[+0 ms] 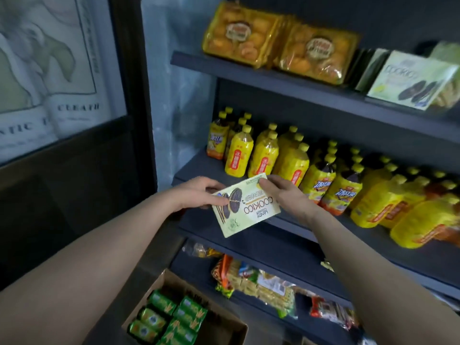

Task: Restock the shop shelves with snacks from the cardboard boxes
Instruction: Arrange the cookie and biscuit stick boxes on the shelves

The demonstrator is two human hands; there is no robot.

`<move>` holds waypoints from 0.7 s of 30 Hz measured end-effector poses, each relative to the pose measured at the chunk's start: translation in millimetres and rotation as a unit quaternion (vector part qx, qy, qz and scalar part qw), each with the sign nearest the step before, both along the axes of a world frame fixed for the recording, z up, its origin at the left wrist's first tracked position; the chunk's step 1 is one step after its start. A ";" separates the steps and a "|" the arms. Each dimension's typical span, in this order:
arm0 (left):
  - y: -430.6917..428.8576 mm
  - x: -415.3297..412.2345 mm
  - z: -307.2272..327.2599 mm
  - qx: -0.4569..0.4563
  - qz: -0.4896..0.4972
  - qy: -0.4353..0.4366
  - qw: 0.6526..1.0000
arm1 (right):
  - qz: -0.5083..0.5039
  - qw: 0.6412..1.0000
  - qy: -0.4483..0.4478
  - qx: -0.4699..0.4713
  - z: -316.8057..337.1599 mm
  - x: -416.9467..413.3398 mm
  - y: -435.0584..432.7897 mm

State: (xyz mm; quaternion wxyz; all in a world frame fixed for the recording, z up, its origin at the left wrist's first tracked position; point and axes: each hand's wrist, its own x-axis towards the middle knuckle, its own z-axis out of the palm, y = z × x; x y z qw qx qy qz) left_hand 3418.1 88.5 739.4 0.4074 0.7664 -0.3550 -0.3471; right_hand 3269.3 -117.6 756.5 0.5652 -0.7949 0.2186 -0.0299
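Pale green cardboard identifies the item in hand: a cookie box [245,204] printed "COOKICO", held by both hands in front of the bottle shelf [281,247], tilted, with its print upside down to the camera. Left hand [199,192] grips the box's left end, thumb on the printed face over the biscuit picture, fingers curled behind. Right hand [281,192] pinches the upper right corner, thumb on the face and fingers wrapped round the back edge. The box rests on no shelf; it is carried wholly by the two hands. Behind it stand rows of yellow-capped drink bottles [323,175], upright, filling that shelf. On the top shelf [273,83] lie two yellow pastry packs [278,43], overlapping, and to their right a matching Cookico box [410,80] leaning face out, with more boxes behind it. The lower shelf carries assorted snack bags [263,280], lying loose. Below the left forearm sits an open cardboard box [171,275] containing green wrapped packets [169,317] packed in rows. A framed poster [49,70] hangs to the left of the shelving
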 end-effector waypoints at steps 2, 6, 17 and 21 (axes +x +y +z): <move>-4.2 0.8 18.4 -0.002 -0.017 -0.030 0.999 | -0.003 0.999 -0.024 -0.030 27.4 -1.3 0.3; -13.8 6.5 55.3 -0.021 -0.021 -0.116 0.993 | -0.017 0.996 -0.047 -0.075 71.1 -12.7 -10.9; -118.4 -30.6 156.6 -0.194 -0.065 0.072 0.976 | -0.056 0.984 -0.170 -0.010 159.1 -48.3 -63.0; -154.6 -26.2 210.6 -0.260 0.024 -0.050 0.964 | -0.133 0.958 -0.200 -0.155 225.4 -88.8 -109.3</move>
